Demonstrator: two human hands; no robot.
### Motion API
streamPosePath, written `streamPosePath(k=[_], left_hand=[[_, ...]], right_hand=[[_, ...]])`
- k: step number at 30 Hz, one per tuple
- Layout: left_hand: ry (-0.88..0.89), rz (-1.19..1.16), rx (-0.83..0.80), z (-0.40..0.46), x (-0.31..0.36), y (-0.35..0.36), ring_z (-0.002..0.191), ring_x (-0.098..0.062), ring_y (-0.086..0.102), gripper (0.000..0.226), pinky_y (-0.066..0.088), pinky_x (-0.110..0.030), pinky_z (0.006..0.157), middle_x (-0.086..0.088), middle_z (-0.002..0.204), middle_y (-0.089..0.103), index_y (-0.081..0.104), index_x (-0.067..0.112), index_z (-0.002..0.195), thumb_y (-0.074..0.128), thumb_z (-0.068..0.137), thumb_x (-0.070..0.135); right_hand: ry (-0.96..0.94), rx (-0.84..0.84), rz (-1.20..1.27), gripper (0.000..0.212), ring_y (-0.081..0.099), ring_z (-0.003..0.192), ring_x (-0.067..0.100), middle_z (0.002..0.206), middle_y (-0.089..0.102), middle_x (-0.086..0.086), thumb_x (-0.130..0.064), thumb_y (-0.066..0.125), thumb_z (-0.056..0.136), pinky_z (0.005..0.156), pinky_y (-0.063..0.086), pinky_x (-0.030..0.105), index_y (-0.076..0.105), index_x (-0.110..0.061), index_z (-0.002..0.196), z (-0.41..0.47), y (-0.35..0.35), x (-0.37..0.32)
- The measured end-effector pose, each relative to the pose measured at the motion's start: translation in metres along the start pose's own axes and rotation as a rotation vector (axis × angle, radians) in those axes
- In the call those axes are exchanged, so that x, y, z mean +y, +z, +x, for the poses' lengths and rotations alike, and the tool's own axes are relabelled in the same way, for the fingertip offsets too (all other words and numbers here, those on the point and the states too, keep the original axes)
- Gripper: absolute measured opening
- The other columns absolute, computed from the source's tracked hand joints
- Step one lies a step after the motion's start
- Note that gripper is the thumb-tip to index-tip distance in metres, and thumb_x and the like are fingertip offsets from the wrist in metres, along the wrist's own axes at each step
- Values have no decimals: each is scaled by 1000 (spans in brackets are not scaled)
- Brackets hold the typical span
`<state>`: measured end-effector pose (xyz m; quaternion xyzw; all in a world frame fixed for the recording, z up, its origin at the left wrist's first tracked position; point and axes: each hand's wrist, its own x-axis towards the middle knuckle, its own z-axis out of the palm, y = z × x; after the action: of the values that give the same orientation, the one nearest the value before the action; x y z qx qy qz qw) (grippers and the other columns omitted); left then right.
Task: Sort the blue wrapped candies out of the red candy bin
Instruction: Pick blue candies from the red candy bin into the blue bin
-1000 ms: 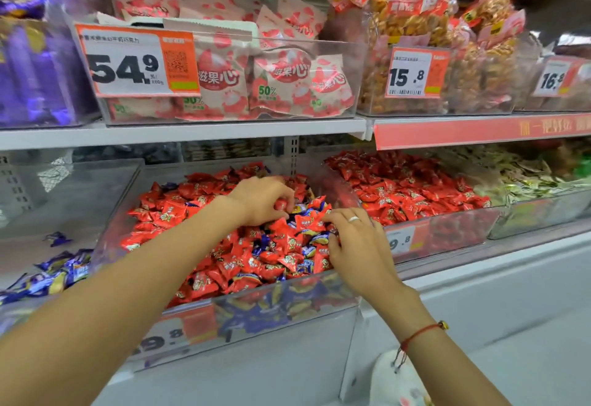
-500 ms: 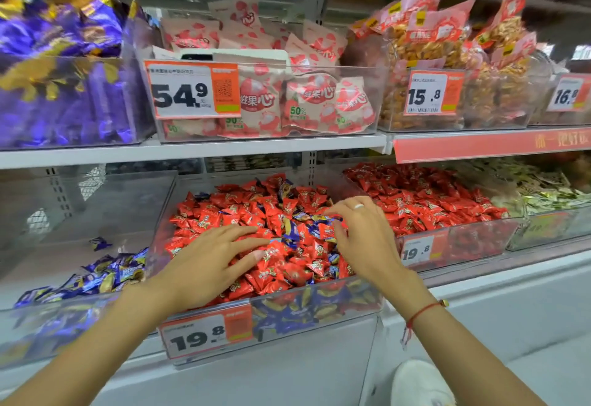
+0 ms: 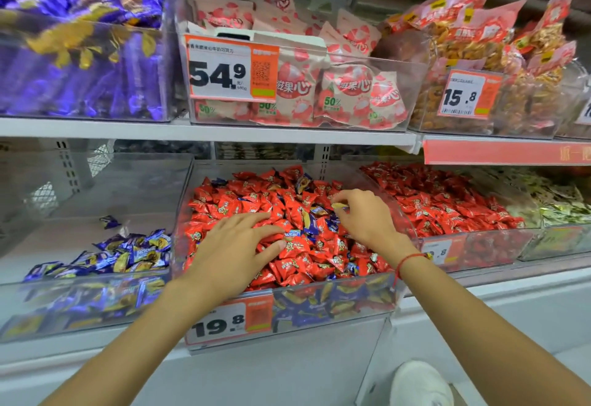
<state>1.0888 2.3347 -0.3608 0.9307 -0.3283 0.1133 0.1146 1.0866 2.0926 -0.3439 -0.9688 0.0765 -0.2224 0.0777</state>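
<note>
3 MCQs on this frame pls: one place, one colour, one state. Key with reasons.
1. Where does the loose pile of blue wrapped candies lie?
A. in the clear plastic bin left of the red candy bin
B. on the floor
C. on the upper shelf

2. What colour is the cord on the right wrist?
A. green
B. red
C. black

3. What is the left hand doing?
A. gripping a price tag
B. hanging beside the shelf
C. resting flat, fingers spread, on the red wrapped candies

Key: A, the pile sits in the neighbouring bin, left of the clear red candy bin. B, the thin red cord circles the wrist behind the right hand. C, straight fingers lie on the red wrapped candies.
</note>
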Motion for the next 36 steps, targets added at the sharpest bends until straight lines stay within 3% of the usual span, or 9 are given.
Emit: streamPosePath(k=[3, 6, 9, 13, 17, 21, 25, 31, 36], left_hand=[[-22, 12, 1, 1, 2, 0, 141, -10, 25, 54, 16, -38, 118, 14, 153, 31, 44, 43, 138, 25, 94, 67], [-78, 89, 47, 2, 3, 1, 143, -12, 22, 52, 12, -41, 118, 11, 154, 31, 44, 42, 139, 29, 95, 65], [-139, 112, 34, 3, 3, 0, 147, -16, 13, 52, 12, -43, 119, 7, 157, 25, 41, 39, 142, 32, 96, 61], [-118, 60, -25, 1, 0, -2, 148, -15, 10, 47, 13, -38, 119, 8, 159, 21, 43, 42, 140, 34, 97, 58], [-98, -5, 58, 0, 0, -8, 147, -13, 12, 50, 8, -38, 119, 9, 159, 20, 34, 39, 146, 44, 97, 47], [-6, 48, -23, 0, -4, -7, 148, -13, 12, 43, 10, -38, 120, 12, 159, 18, 35, 41, 145, 28, 102, 43], [-36, 82, -19, 1, -7, -14, 142, -10, 23, 39, 13, -38, 119, 14, 151, 36, 50, 41, 134, 31, 100, 46], [-117, -372, 205, 3, 9, -28, 134, -12, 42, 49, 28, -34, 113, 7, 139, 54, 54, 29, 136, 35, 98, 52], [-241, -839, 446, 1, 15, -41, 88, 4, 65, 11, 48, -10, 76, 12, 89, 72, 66, 30, 92, 59, 92, 39]], right_hand=[[-34, 92, 212, 22, 65, 88, 18, 111, 69, -3, -28, 56, 95, 74, 51, 32, 65, -27, 115, -11, -10, -7], [-5, -75, 403, 27, 66, 89, 22, 116, 67, 3, -28, 57, 95, 76, 48, 29, 65, -23, 120, -8, -14, -25], [-12, -317, 233, 45, 59, 113, 26, 128, 61, 8, -31, 66, 89, 92, 46, 31, 58, -15, 131, -1, -5, -44], [32, -263, 201, 32, 57, 117, 25, 132, 59, 8, -11, 63, 89, 94, 46, 31, 64, -15, 121, 3, 7, -43], [126, -169, 431, 35, 58, 58, 4, 120, 63, 16, -7, 52, 96, 49, 43, 13, 56, -15, 129, -8, -4, -26], [192, -60, 623, 34, 68, 69, 19, 102, 66, 10, -5, 51, 96, 66, 55, 40, 52, -17, 129, -15, -18, -13], [230, -147, 994, 30, 63, 64, 11, 85, 63, 2, -12, 60, 94, 56, 48, 20, 54, -13, 123, -19, -31, -22], [39, -366, 1216, 21, 64, 70, 10, 91, 67, 5, -12, 68, 87, 55, 46, 17, 63, -12, 107, -29, -43, -66], [-107, -384, 1178, 26, 66, 76, 11, 102, 72, 6, -11, 60, 93, 58, 47, 18, 64, -14, 118, -30, -58, -74]])
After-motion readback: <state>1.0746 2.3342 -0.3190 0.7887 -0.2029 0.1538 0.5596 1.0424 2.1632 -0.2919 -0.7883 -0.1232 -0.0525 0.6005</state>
